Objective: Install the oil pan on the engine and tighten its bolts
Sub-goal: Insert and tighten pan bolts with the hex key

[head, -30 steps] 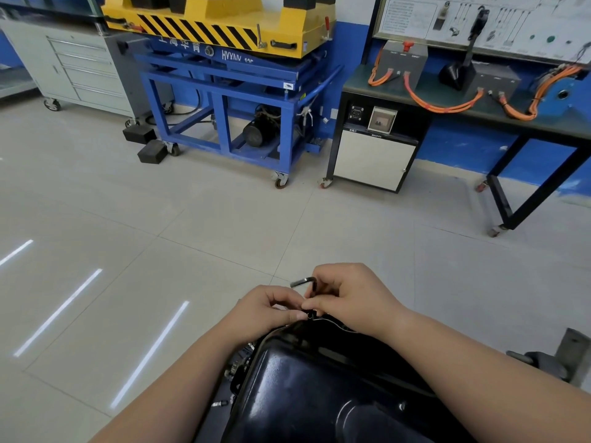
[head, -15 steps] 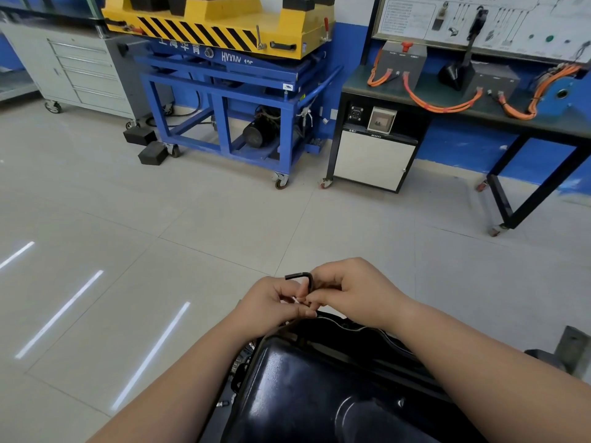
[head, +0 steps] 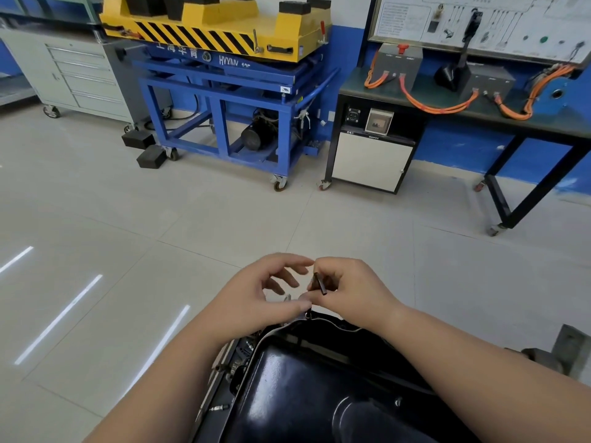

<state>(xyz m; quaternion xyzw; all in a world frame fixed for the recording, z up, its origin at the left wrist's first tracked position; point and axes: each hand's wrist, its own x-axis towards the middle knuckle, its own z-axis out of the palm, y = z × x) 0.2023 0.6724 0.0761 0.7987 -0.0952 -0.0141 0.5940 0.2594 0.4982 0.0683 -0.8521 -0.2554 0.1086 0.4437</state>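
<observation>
**Tightening at the pan's far rim**

The oil pan (head: 319, 378) sat on the engine (head: 238, 362), near centre. Above its far rim the right hand (head: 351, 292) pinched a hex key (head: 319, 282) pointing down. The left hand (head: 256, 295) hung loose-fingered beside it, grasping nothing. Bolt-tightening seemed in hand; next, the key tip needs seating squarely before turning.

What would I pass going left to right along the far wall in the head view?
Grey drawer cabinet → blue lift trolley → white-door cabinet → black lever → blue round housing.
</observation>
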